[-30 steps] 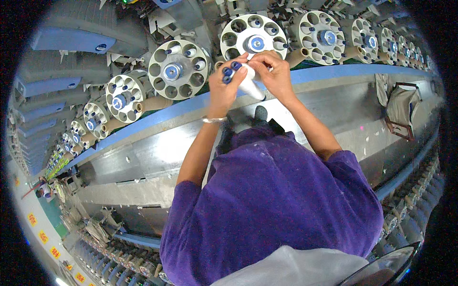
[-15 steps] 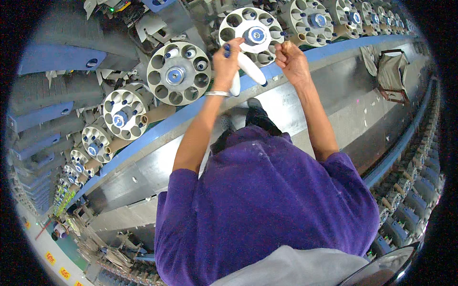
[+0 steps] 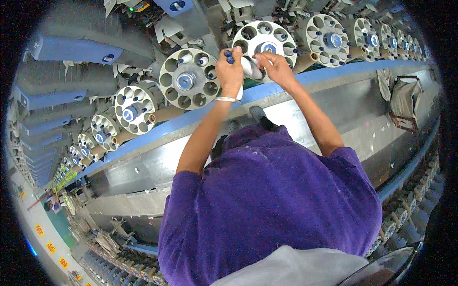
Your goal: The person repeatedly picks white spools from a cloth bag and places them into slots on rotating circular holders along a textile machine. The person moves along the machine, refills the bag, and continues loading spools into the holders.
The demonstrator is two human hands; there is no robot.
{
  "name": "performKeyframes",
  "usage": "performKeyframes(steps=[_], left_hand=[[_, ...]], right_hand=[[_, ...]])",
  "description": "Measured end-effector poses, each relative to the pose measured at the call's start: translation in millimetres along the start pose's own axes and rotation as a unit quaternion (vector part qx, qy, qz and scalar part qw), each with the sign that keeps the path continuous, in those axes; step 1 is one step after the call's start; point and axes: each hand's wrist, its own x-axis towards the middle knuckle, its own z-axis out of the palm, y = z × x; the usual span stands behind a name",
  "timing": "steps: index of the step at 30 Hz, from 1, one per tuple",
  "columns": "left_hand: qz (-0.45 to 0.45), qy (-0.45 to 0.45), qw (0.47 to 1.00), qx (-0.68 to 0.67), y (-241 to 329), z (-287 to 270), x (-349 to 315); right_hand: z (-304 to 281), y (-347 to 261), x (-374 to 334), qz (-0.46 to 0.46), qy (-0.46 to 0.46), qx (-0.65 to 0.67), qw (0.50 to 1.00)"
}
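Observation:
My left hand (image 3: 230,74) is closed round several white yarn bobbins. Their dark blue tube ends stick up by the thumb, and one white bobbin (image 3: 247,67) points toward my right hand. Another shows below the left wrist. My right hand (image 3: 278,70) is pinched near the hub of a round white bobbin magazine (image 3: 273,38); anything between its fingertips is too small to make out. Both hands are at the magazine's near side and hide part of its lower pockets. Some of its visible pockets hold bobbins with dark tips.
To the left stands a similar magazine (image 3: 186,97), partly filled. More magazines line the blue machine rail (image 3: 312,78) both ways, with brown tubes (image 3: 305,63) between them. A cloth-covered frame (image 3: 405,102) stands at the right. Another machine row curves along the far right.
My right hand has moved left, close to the left hand and bobbins. The left hand's bobbins have shifted, with one now pointing at the right fingers. The view has shifted slightly.

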Motion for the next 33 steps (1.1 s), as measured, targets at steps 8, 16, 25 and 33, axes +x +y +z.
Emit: performKeyframes(steps=[8,16,25,33], left_hand=[[-0.23,-0.095,0.94,-0.235,11,-6,23],[-0.112,-0.214,0.961,-0.135,54,-15,38],[0.066,-0.058,0.987,-0.135,3,29,44],[-0.011,-0.387,0.901,-0.198,26,62,-81]], right_hand=[[1,6,24,0.146,0.049,0.481,0.863],[11,-34,12,-0.283,0.037,-0.276,0.918],[3,-1,39,-0.088,-0.106,0.03,0.99],[-45,-40,53,-0.197,0.13,-0.269,0.934]])
